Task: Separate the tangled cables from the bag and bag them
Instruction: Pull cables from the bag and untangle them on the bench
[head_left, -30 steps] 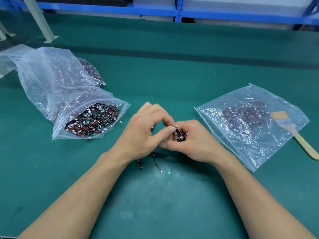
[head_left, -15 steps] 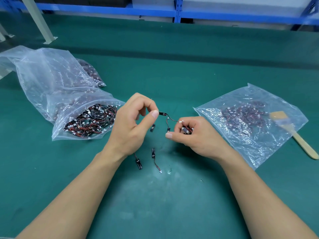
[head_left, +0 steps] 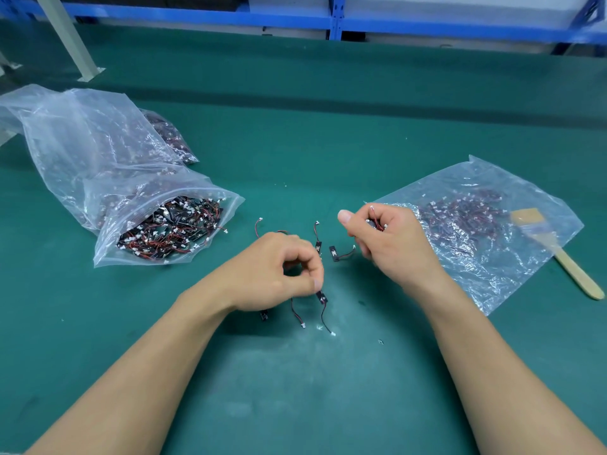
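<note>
head: left hand (head_left: 276, 274) pinches cable (head_left: 322, 298), right hand (head_left: 391, 247) bunch (head_left: 377, 224).

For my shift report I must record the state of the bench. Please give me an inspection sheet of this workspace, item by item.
Surface: green mat, with a paler patch in front of the hands.
Job's things: open source bag holding tangled cables, at left; flat bag holding separated cables, at right.
Clutter: brush, its head overlapping the flat bag; larger bag behind the source bag.
Grippers: left hand pinches a single cable by its black end; right hand grips a small bunch.
Cables: loose cables lie on the mat near the hands.
Surroundings: blue rack beam and grey post at the back.
</note>
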The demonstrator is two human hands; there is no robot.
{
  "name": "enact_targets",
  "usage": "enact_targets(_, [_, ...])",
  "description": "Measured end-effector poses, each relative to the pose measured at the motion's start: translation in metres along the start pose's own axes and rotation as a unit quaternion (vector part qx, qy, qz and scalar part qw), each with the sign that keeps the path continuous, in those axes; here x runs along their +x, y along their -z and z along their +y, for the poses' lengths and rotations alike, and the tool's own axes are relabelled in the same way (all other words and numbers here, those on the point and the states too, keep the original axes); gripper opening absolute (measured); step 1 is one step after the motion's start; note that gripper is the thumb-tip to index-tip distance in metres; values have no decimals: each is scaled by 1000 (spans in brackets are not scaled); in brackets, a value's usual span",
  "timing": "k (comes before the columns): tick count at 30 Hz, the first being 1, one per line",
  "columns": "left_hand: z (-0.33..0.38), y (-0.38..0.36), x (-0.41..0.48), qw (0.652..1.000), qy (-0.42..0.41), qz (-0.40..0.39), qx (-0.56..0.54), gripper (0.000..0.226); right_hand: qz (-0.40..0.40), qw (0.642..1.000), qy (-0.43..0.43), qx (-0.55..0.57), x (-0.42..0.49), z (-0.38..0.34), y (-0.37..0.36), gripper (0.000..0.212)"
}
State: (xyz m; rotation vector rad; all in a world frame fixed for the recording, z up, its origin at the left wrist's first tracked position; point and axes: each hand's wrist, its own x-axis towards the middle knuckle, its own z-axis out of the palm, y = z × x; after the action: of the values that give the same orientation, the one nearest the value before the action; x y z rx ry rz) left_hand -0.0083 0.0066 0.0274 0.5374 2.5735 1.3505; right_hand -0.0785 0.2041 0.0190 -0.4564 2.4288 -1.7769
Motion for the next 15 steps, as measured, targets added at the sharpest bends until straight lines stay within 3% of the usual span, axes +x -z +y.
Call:
enact_targets(5, [-6, -5, 4, 990, 1, 19, 142, 6, -6, 1000, 4, 6, -2, -3, -3, 41])
enact_targets(11, [-10, -3, 6, 982, -24, 47, 182, 5, -25, 998, -34, 48, -5, -7, -4, 46])
enact_targets(15, [-10, -2, 5, 968, -86, 178, 156, 7, -55, 992, -80, 86, -5, -9, -5, 52])
